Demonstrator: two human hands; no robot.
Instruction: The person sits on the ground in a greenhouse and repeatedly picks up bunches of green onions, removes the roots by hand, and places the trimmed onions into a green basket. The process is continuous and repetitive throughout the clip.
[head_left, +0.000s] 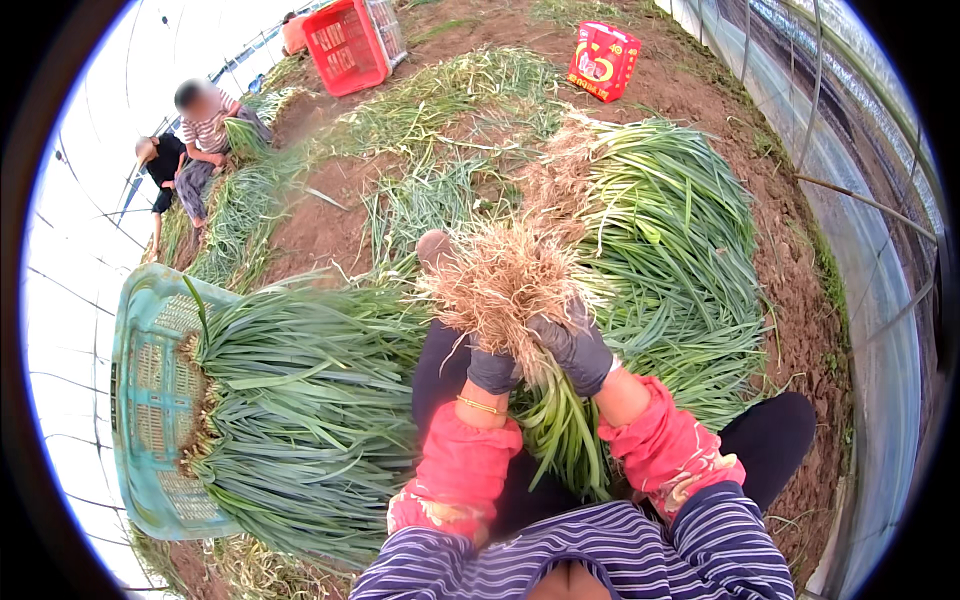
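Note:
A bunch of leafy green plants, like garlic chives, is held between my gloved hands, its mass of dry brown roots (510, 281) turned away from me. My left hand (493, 369) grips it from the left, just below the roots. On the right, my right hand (576, 349) wraps around the same bunch. The green leaves (562, 427) hang down toward my lap. Roots hide some of my fingers. Beyond my right hand lies a large heap of the same plants (675, 225), roots pointing left. To my left, more bunches (315, 390) lie with their stem ends in a turquoise plastic crate (139, 480).
A red plastic crate (349, 49) lies tipped on the soil at the back, near a red printed bag (604, 60). Two people (206, 127) sit at the far left among plants. Loose leaves (431, 199) litter the ground. A plastic greenhouse wall (881, 300) runs along the right.

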